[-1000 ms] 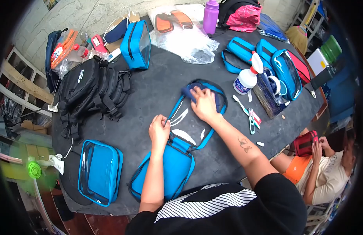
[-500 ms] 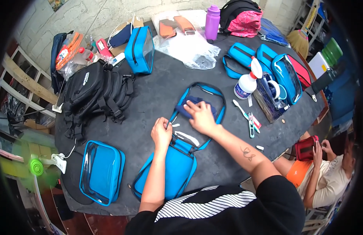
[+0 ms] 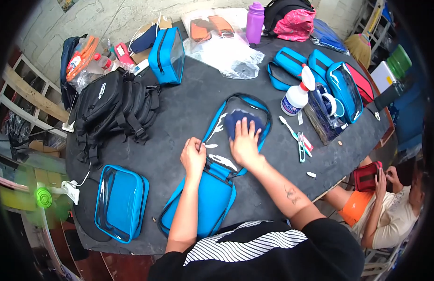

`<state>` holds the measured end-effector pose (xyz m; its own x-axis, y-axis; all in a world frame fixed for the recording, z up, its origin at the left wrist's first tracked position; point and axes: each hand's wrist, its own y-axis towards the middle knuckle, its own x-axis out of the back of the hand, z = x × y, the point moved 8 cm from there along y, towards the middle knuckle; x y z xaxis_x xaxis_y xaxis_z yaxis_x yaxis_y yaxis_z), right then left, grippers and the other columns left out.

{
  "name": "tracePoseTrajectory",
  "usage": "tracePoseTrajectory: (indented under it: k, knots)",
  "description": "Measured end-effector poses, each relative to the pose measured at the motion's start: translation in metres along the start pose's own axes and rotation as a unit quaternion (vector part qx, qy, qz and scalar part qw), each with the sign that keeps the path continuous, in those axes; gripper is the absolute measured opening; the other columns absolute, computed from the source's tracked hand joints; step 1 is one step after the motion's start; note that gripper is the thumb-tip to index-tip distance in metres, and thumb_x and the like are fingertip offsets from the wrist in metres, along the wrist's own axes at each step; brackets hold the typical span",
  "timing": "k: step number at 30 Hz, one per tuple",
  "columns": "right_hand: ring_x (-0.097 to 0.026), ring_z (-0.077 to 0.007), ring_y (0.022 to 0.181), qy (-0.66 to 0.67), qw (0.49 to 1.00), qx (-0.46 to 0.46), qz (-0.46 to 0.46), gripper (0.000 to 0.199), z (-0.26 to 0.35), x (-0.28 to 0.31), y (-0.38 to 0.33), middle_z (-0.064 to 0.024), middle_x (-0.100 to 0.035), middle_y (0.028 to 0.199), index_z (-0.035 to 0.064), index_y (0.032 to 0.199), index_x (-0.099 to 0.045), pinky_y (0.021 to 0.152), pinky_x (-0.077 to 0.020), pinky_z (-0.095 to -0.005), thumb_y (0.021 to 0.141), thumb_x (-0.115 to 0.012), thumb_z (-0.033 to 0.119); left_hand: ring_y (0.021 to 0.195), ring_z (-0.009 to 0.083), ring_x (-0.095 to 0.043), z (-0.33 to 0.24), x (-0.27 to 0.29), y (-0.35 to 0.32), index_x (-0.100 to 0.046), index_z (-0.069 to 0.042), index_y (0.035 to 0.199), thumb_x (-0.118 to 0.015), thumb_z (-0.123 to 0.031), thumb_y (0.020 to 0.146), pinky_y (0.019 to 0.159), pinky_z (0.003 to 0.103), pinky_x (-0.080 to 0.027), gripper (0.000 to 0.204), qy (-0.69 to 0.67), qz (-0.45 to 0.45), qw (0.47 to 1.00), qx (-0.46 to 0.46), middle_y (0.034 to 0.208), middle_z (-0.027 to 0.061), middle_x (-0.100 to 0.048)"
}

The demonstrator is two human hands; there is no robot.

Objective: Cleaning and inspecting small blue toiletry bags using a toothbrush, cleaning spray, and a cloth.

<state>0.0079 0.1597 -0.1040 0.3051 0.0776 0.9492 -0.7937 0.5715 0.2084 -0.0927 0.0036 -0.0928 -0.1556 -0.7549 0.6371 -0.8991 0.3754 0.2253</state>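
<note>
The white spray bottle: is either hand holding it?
No, the bottle stands apart; the right hand rests on a blue cloth, the left hand holds a clear lid.

The left forearm (image 3: 185, 213) reaches toward 12 o'clock, the left hand (image 3: 193, 156) curled with thumb and fingertips pinched together at its 1 o'clock side. The right forearm (image 3: 272, 181), a dark tattoo (image 3: 292, 195) near the elbow, slants toward 10 o'clock; the right hand (image 3: 245, 144) lies palm down, its fingers (image 3: 244, 126) slightly spread toward 12 o'clock.

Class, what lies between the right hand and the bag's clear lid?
A dark blue cloth, under the right hand, on the clear lid: head view.
</note>
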Motion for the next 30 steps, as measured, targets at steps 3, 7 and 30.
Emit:
tracePoseTrajectory:
  k: [3,7,30]
  knots:
    - [-0.021,-0.0523,0.135,-0.008,0.998,-0.057,-0.002,0.066,-0.013,-0.007,0.032,-0.03,-0.026,0.147,-0.009,0.138,-0.032,0.102,-0.0217,-0.0712,0.091,-0.05,0.034,0.067,0.0296,-0.057,0.002,-0.004,0.0,-0.054,-0.005,0.077,-0.066,-0.009,0.077,0.061,0.041,-0.044,0.013,0.007,-0.005,1.0,-0.01,0.072,0.0084,-0.054]
    - [-0.019,-0.0516,0.136,-0.008,0.99,0.034,0.137,0.068,0.034,-0.016,-0.017,-0.0294,-0.02,0.149,-0.0063,0.14,-0.03,0.103,-0.0174,-0.0724,0.091,-0.05,0.036,0.067,0.0301,-0.058,0.014,-0.003,-0.002,-0.054,-0.006,0.076,-0.066,-0.009,0.076,0.06,0.043,-0.044,0.013,0.015,-0.02,1.0,-0.011,0.072,0.0069,-0.053]
    - [-0.057,-0.021,0.111,0.604,0.631,0.001,-0.487,0.031,-0.126,0.278,-0.037,-0.0139,-0.058,0.118,-0.009,0.115,-0.055,0.095,-0.0462,-0.0331,0.095,-0.055,0.015,0.085,0.0106,-0.057,-0.175,-0.019,-0.004,-0.056,-0.001,0.098,-0.061,-0.005,0.087,0.077,0.028,-0.046,0.012,-0.335,0.299,0.877,-0.168,0.087,0.0026,-0.06]
